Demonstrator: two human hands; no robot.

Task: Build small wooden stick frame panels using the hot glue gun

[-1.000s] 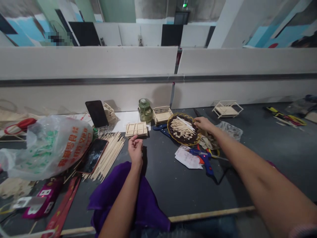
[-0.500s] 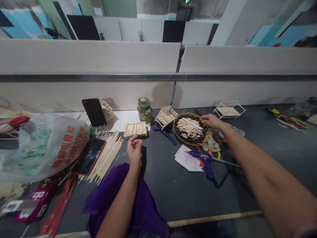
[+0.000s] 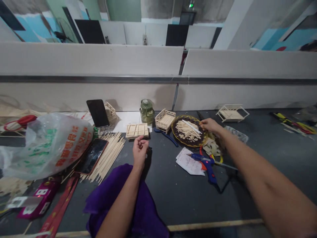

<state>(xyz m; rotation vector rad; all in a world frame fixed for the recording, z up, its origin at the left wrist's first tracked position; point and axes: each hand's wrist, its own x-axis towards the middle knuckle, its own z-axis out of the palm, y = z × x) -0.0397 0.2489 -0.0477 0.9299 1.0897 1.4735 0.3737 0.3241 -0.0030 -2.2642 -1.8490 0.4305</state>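
Note:
My right hand (image 3: 210, 126) grips the right rim of a round woven basket (image 3: 176, 140), which holds many short cut sticks (image 3: 189, 129) and a white strip. Loosely curled, my left hand (image 3: 140, 148) hovers just in front of a stack of flat stick panels (image 3: 137, 129); I see nothing between its fingers. A small bed-like stick model (image 3: 165, 119) stands upright at the basket's left, with blue-handled pliers (image 3: 169, 138) in front of it. A blue glue gun (image 3: 207, 163) with a red light lies partly over a written paper (image 3: 189, 163).
Long thin sticks (image 3: 109, 155), a phone (image 3: 92, 155) and a plastic bag (image 3: 54, 145) lie to the left. A green jar (image 3: 146, 111) stands by the white partition. Another stick model (image 3: 232, 113) stands back right. Purple cloth (image 3: 146, 205) hangs at the front edge.
The bed-like stick model beside the basket was tilted and now sits level. The basket has shifted slightly left with my right hand on its rim. My left hand has moved a little right.

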